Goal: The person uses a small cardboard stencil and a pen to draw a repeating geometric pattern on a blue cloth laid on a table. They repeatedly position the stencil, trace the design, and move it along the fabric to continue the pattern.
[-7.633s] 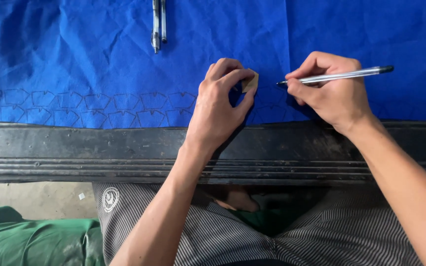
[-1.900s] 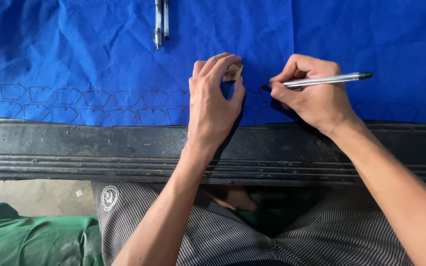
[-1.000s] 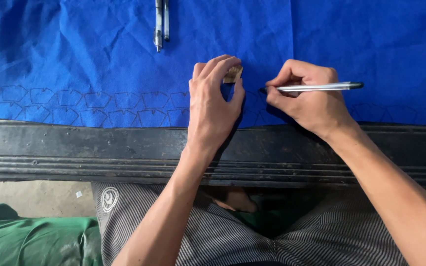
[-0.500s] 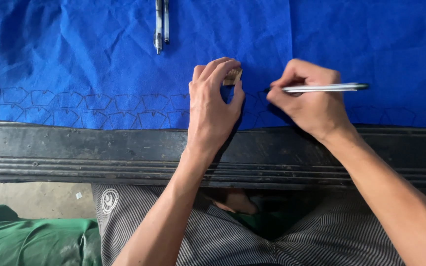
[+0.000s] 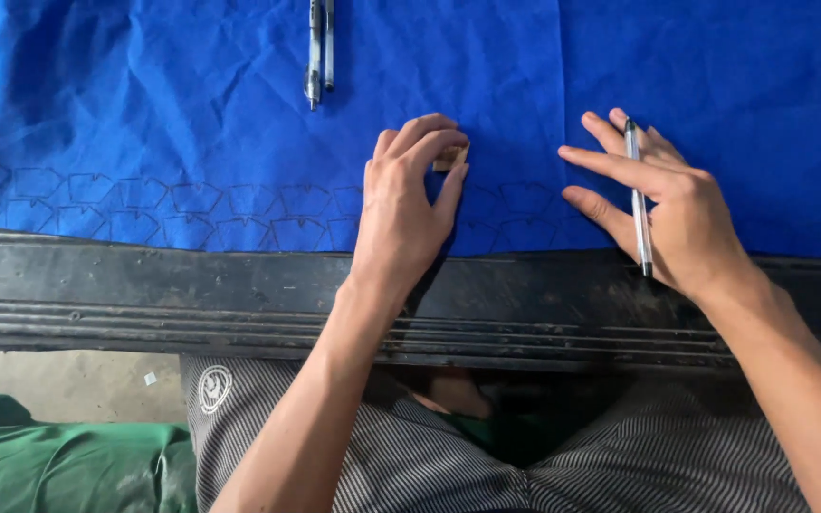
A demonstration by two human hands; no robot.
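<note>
Hands flat on blue cloth (image 5: pixel 144 95), small tan template (image 5: pixel 451 158) under your left fingertips

Your left hand (image 5: pixel 406 214) curls over the template, pinning it to the cloth just above the row of drawn outlines (image 5: pixel 173 204). Your right hand (image 5: pixel 662 214) lies spread, palm down, a pen (image 5: pixel 637 195) tucked between its fingers. Two more pens (image 5: pixel 319 47) lie at the top edge, well apart from both hands

The left hand (image 5: pixel 409 214) presses its fingertips on a small tan template (image 5: pixel 451 158) that lies on the blue cloth (image 5: pixel 144 95), just above a row of drawn outlines (image 5: pixel 192 204). To the right of this grip, the right hand (image 5: pixel 662 209) rests flat on the cloth with fingers spread, and a pen (image 5: pixel 637 195) lies between its fingers. Two more pens (image 5: pixel 320 47) lie well above the left hand's grip.
</note>
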